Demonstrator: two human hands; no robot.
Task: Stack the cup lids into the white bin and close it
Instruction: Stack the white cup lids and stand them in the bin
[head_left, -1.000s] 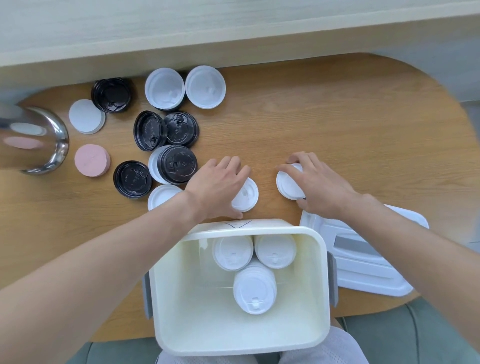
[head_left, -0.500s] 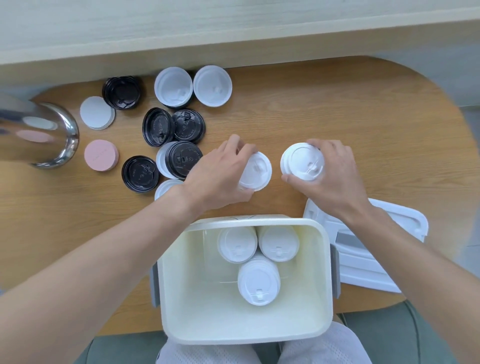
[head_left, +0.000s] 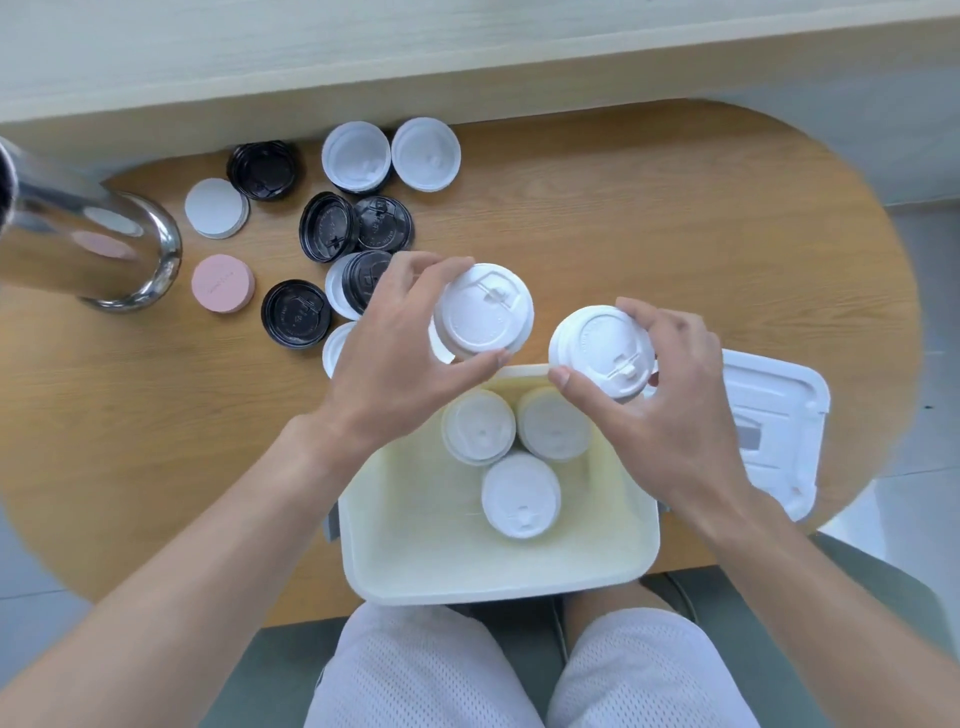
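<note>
While both hands hold lids above the bin, the scene lists as follows, nearest first.

Lap: light mesh shorts (head_left: 467, 670) at the lower edge, just under the bin's near rim.
White bin (head_left: 498, 571): open-topped, cream inside, at the near edge of the worktop (head_left: 675, 218), partly overhanging it.
Bin contents: three white lid stacks, one nearer (head_left: 521, 496), two side by side behind it, left (head_left: 478, 427) and right (head_left: 553, 423), touching one another.
Bin cover (head_left: 769, 415): white, lying flat on the worktop just right of the bin, partly hidden by the right forearm.
Left hand (head_left: 395, 353): fingers and thumb curled round a white lid (head_left: 480, 312), gripping it by the rim, above the bin's far left corner.
Right hand (head_left: 660, 389): thumb and fingers pinching a second white lid (head_left: 600, 351) by the rim, above the bin's far right edge; the two held lids are near but apart.
Loose lids, mid worktop: a black lid (head_left: 295, 313); a black lid lying on a white one (head_left: 366, 278); a white lid (head_left: 337, 348) partly hidden by the left hand.
Flat discs: pink (head_left: 222, 283), white (head_left: 215, 208).
Far lids: two black, touching (head_left: 327, 227) (head_left: 384, 223); one black (head_left: 262, 170); two white, side by side (head_left: 356, 156) (head_left: 426, 154).
Metal vessel (head_left: 78, 244): shiny, at the left edge, lying on its side.
</note>
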